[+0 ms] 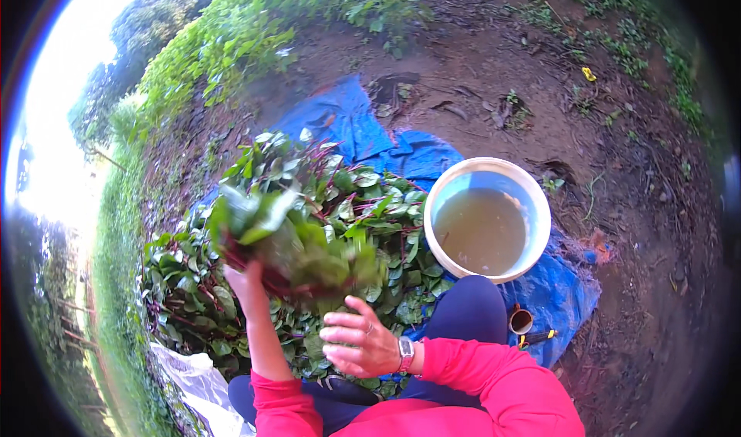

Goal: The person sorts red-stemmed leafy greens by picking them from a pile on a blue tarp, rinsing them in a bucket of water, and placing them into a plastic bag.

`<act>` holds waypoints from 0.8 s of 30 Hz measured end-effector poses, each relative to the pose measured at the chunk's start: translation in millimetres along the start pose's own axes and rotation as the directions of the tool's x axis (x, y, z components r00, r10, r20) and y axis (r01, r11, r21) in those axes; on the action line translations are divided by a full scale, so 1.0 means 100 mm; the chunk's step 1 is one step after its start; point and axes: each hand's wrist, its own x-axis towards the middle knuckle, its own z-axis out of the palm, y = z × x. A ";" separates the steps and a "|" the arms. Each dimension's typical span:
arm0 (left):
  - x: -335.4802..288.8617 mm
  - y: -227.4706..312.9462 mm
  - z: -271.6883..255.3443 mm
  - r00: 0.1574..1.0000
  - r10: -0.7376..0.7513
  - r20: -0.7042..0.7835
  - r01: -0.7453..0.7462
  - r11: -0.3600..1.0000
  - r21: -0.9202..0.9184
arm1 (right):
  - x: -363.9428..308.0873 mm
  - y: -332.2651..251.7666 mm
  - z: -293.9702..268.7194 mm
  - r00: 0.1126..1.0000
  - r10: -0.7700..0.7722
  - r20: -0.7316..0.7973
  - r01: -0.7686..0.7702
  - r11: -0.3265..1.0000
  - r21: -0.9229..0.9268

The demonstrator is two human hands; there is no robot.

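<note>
My left hand [245, 276] is closed round the stems of a bunch of red-stemmed leafy greens [289, 240], which look like Malabar spinach. The bunch is held up and its leaves are blurred by motion. Just below and right of it is my right hand [361, 339], fingers bent and apart, holding nothing. A watch is on that wrist and a ring on one finger. Under both hands spreads a large pile of the same greens [189, 271]. To the right stands a white bucket [540, 240], partly filled with murky brownish water [480, 232].
A blue tarp [340, 117] lies under the pile and bucket. Near my knee [472, 306] are a small brown cup [520, 320] and a yellow-and-black tool [538, 338]. White plastic sheeting [197, 383] is at lower left. Bare soil and green plants [231, 51] lie beyond.
</note>
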 end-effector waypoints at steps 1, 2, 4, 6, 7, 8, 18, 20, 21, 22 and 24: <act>0.10 0.16 0.09 0.997 -0.066 -0.033 0.063 0.994 -0.085 | 0.00 -0.03 -0.03 0.999 -0.031 -0.028 0.032 0.999 0.038; 0.14 0.38 0.40 0.994 -0.064 -0.088 0.047 0.982 -0.183 | -0.02 -0.02 -0.07 0.999 -0.038 -0.033 0.039 0.998 0.045; 0.23 0.58 0.96 0.987 -0.107 -0.123 0.060 0.939 -0.338 | -0.01 -0.01 -0.09 0.988 -0.067 -0.139 0.078 0.994 0.080; 0.29 0.45 1.35 0.995 0.057 -0.080 -0.076 0.967 -0.245 | 0.08 -0.02 -0.19 0.974 -0.062 -0.220 0.080 0.994 0.073; 0.14 0.64 1.81 0.991 -0.129 -0.032 0.104 0.904 -0.415 | 0.06 0.03 -0.29 0.957 -0.025 -0.290 0.043 0.998 0.054; 0.08 0.62 2.07 0.996 -0.082 0.034 0.089 0.892 -0.442 | 0.06 0.03 -0.33 0.945 0.000 -0.326 0.021 0.998 0.060; -0.97 -0.76 3.47 0.802 -0.183 0.569 -0.025 0.941 0.337 | 0.06 0.31 -0.85 0.765 0.031 -0.643 -0.112 0.990 -0.086; -0.98 -1.07 3.58 0.765 -0.211 0.608 -0.086 0.903 0.421 | 0.08 0.31 -0.90 0.746 0.054 -0.664 -0.167 0.980 -0.108; -0.99 -1.17 3.66 0.695 -0.349 0.629 -0.108 0.814 0.571 | 0.08 0.34 -0.94 0.738 0.062 -0.672 -0.192 0.974 -0.122; -1.00 -1.28 3.72 0.619 -0.486 0.617 -0.147 0.700 0.699 | 0.07 0.38 -0.96 0.731 0.070 -0.679 -0.217 0.967 -0.135; -1.03 -1.47 3.80 0.541 -0.559 0.629 -0.203 0.639 0.742 | 0.05 0.42 -1.00 0.722 0.090 -0.686 -0.263 0.953 -0.151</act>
